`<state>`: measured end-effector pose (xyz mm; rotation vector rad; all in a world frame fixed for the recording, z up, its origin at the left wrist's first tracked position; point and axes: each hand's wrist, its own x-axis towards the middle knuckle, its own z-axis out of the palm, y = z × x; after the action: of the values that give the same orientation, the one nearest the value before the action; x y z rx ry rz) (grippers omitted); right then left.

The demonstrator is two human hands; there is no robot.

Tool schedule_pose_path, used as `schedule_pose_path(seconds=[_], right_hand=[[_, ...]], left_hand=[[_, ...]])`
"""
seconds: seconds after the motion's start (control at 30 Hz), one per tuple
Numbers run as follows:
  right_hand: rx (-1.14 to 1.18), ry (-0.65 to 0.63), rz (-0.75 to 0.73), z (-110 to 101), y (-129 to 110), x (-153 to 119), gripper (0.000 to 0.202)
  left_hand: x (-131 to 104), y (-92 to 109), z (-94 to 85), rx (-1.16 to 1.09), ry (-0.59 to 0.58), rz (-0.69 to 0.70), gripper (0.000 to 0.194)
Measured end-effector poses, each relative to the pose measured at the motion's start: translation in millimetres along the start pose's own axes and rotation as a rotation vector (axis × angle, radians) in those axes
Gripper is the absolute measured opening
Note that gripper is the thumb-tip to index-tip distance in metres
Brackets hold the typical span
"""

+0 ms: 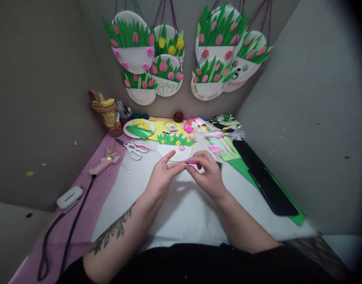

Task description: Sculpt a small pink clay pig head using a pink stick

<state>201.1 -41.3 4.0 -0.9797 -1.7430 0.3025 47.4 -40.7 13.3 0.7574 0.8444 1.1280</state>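
Note:
My right hand [209, 173] is closed, its fingers pinched round a small bright pink tool [193, 163], mostly hidden by the fingers. Facing it, my left hand [166, 173] has its thumb raised and its fingers stretched toward the right hand's fingertips. A tiny pale bit seems to sit where the fingertips meet, too small to name. Just behind the hands lies a white paper-plate basket [169, 152] with green paper grass, yellow flowers and a round pink clay piece [181, 148] on its front.
White scissors [133, 150] and a pink glue gun [107, 162] lie on the left, with a white case [70, 197] nearer. Clay packets [225, 138] and a black phone-like slab [272, 191] lie right. A tumbler [107, 114] stands back left; finished plate baskets [133, 59] hang behind.

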Motion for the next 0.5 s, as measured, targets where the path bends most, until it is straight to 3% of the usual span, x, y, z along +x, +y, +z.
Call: schedule_pose_path(seconds=[0.5], right_hand=[[-0.006, -0.032, 0.028, -0.1, 1.8, -1.0, 0.013]], left_hand=[[0.1, -1.6, 0.7, 0.013, 0.005, -0.005, 0.102]])
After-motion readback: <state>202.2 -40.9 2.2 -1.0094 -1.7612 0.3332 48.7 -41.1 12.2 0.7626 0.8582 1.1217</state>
